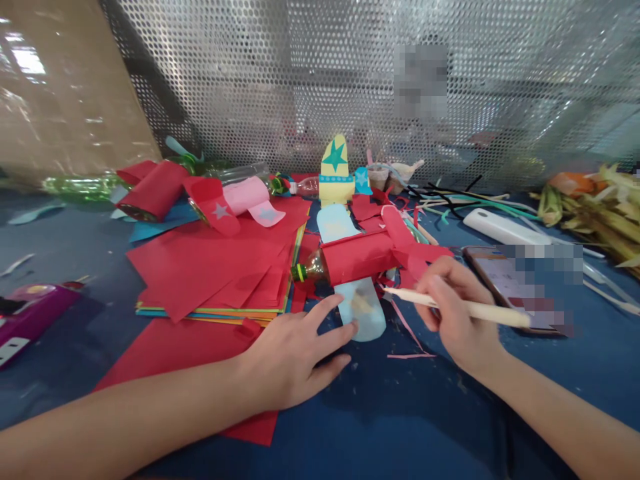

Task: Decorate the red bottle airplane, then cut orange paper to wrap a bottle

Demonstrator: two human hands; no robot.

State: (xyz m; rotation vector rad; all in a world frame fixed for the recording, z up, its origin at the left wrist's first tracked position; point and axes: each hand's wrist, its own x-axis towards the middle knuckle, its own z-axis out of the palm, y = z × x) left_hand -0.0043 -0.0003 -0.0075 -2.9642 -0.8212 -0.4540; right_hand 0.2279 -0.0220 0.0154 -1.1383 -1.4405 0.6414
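Note:
A plastic bottle wrapped in red paper (357, 257), shaped like a plane, lies at the centre of the blue table. A pale blue paper wing (361, 308) sticks out toward me from under it. My left hand (295, 357) lies flat with its fingers spread, the fingertips resting on that wing's left edge. My right hand (453, 313) is closed round a cream stick-like tool (465, 308), held like a pen, with its tip pointing at the wing beside the bottle.
A stack of red and coloured paper sheets (215, 273) lies left of the bottle. Behind stand other paper-wrapped bottles (155, 190) and a yellow paper piece with a teal star (334, 170). A phone (510, 283) lies at right. A perforated metal wall (350, 80) closes the back.

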